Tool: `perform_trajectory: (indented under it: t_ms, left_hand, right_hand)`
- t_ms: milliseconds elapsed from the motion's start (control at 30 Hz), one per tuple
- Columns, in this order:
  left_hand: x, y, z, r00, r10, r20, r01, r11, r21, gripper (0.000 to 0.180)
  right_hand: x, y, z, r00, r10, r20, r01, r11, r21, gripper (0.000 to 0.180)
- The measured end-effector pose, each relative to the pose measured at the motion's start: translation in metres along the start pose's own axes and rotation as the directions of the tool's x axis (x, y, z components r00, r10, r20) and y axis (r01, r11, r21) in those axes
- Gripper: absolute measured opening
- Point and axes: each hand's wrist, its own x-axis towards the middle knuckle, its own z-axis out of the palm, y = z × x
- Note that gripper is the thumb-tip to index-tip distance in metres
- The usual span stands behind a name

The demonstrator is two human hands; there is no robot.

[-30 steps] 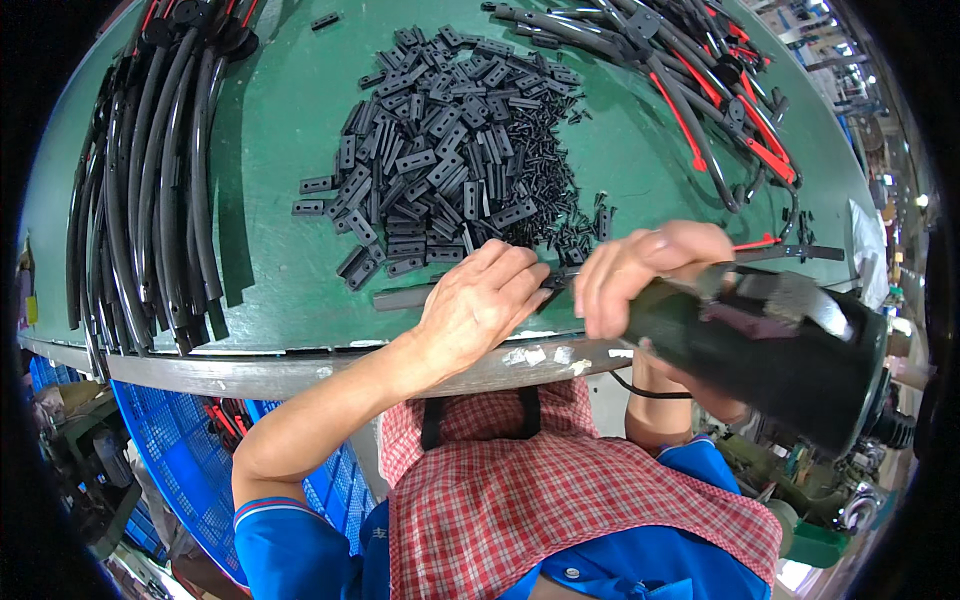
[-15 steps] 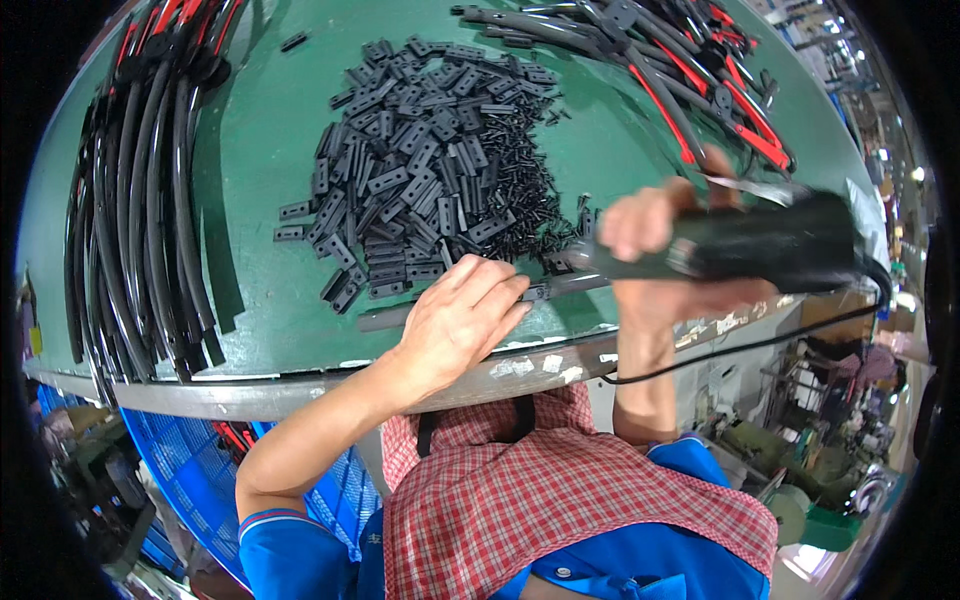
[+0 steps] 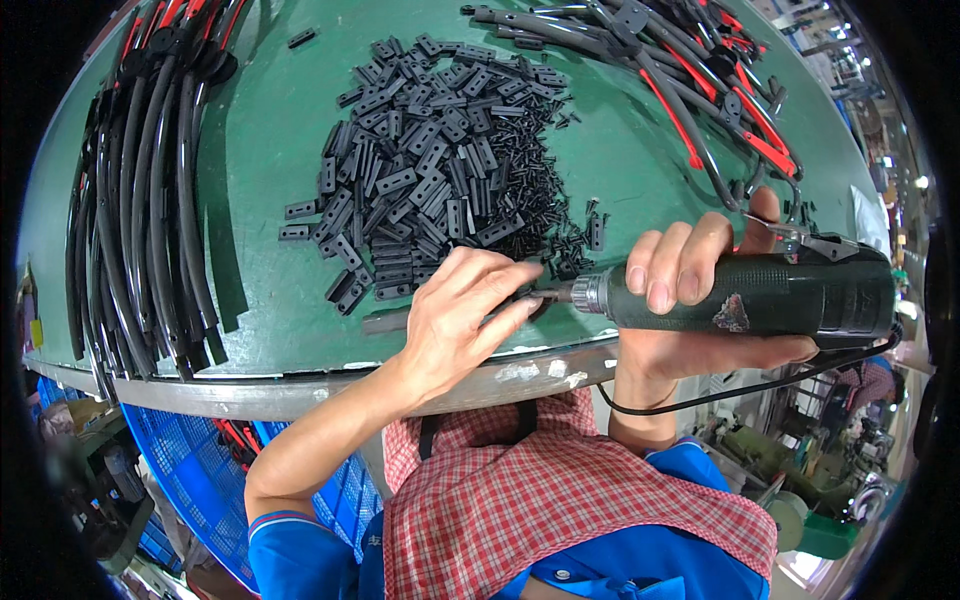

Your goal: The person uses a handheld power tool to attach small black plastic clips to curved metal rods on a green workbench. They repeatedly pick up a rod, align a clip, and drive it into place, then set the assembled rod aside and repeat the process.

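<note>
The right hand [image 3: 690,290] wraps a heavy-looking, stiff power screwdriver [image 3: 760,295] by its textured barrel (best hold), while beside its tip the left hand [image 3: 460,320] pinches something small, hidden.

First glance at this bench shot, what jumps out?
The right hand grips a dark corded power screwdriver lying level at the table's near edge, its metal tip meeting the left hand, whose fingers pinch something too small to make out. Behind them a heap of small black plastic clips covers the middle of the green table, with black hoses bundled along its left side.
</note>
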Motion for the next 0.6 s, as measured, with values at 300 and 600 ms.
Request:
perform_trajectory:
  t_ms: [300,600]
  left_hand:
    - [-0.003,-0.004,0.001,0.999,-0.015,-0.052,0.016,0.999,0.036,0.017]
    - [-0.004,-0.008,0.001,0.996,0.089,-0.024,-0.089,0.996,0.033,0.02]
  right_hand:
    - [0.002,0.002,0.0,0.996,-0.047,-0.073,0.047,0.999,0.0,0.105]
    - [-0.001,0.004,-0.008,0.999,0.039,-0.003,-0.039,0.999,0.028,0.11]
